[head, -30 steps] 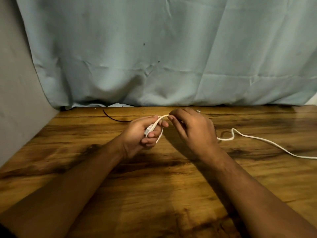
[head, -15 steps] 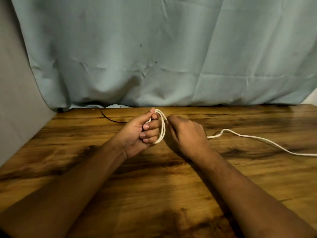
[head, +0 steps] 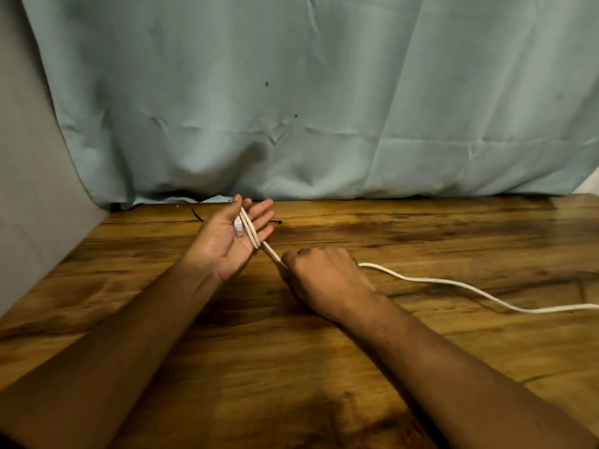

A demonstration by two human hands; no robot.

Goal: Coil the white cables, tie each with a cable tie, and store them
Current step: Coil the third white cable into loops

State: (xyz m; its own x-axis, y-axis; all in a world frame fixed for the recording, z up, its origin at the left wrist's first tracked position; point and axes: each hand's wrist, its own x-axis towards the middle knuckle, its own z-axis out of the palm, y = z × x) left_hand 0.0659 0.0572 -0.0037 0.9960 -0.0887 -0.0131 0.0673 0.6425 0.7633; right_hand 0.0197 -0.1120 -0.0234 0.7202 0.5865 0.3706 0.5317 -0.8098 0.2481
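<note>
A white cable [head: 453, 281] trails across the wooden table [head: 421, 228] from the right edge to my hands. My left hand [head: 231, 236] is held palm up with fingers spread; the cable's clear plug end [head: 238, 226] lies in the palm and two strands of cable run across the fingers. My right hand [head: 324, 277] is a fist closed on the cable just below and right of the left hand, pulling the strand taut. A thin black cable tie [head: 196, 215] lies on the table behind the left hand, partly hidden by it.
A pale blue-green cloth [head: 308, 108] hangs behind the table's far edge. A grey wall [head: 29, 189] borders the table on the left. The cable runs off the right side of the view.
My left hand has opened from a loose curl to a flat spread palm. My right hand has dropped down and right, closed on the cable, drawing a strand across the left fingers.
</note>
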